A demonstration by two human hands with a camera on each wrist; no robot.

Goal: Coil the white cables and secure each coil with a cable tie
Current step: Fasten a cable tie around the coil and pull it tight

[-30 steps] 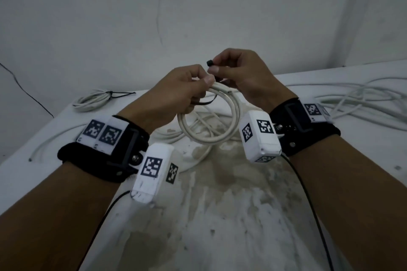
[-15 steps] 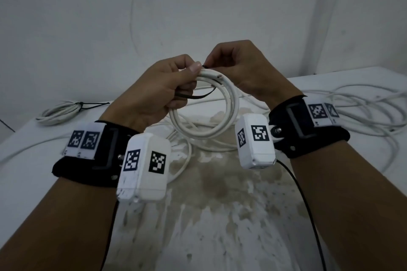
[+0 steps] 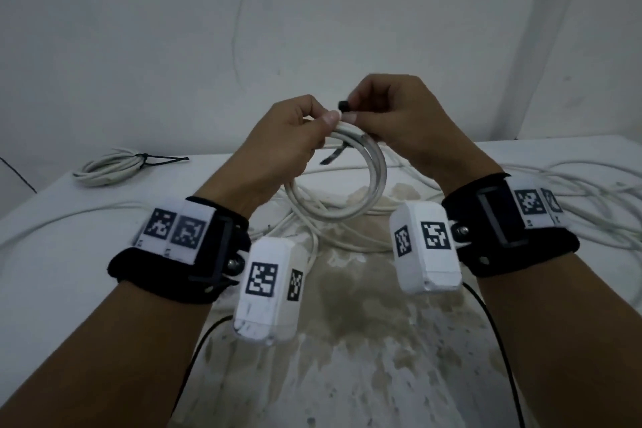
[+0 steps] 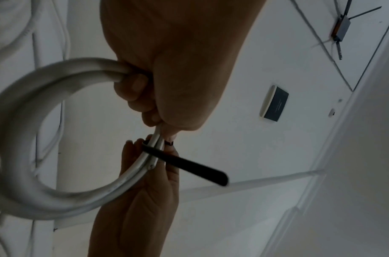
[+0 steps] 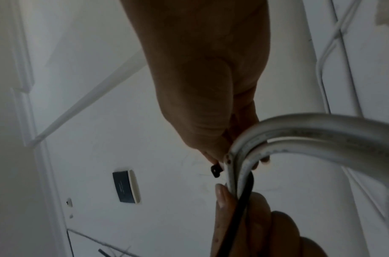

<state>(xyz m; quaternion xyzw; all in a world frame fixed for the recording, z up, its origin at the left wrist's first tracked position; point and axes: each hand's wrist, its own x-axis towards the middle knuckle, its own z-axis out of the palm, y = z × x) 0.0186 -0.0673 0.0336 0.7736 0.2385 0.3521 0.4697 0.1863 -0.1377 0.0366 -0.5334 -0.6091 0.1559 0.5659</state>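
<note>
I hold a small white cable coil (image 3: pixel 347 212) up above the table. My left hand (image 3: pixel 328 120) grips the coil's top, fingers curled round the strands (image 4: pixel 24 121). My right hand (image 3: pixel 351 113) pinches the black cable tie just behind its head (image 3: pixel 344 105), right above the coil. The tie's strap (image 4: pixel 189 165) passes round the strands beside a cut cable end, and its free tail (image 3: pixel 331 156) sticks out below my left fingers. In the right wrist view the tie head (image 5: pixel 215 169) shows just below my right fingertips and the strap (image 5: pixel 239 208) runs down along the coil (image 5: pixel 321 132).
A coil (image 3: pixel 111 167) bound with a black tie lies at the table's back left. Loose white cables (image 3: pixel 573 198) sprawl over the right side and under my hands. The stained white table (image 3: pixel 347 358) ends at a wall behind and drops off at the left.
Both hands stay at the coil's top. The tie head, hidden half a second ago, shows above the coil again in my right fingers. The view has shifted a little.
</note>
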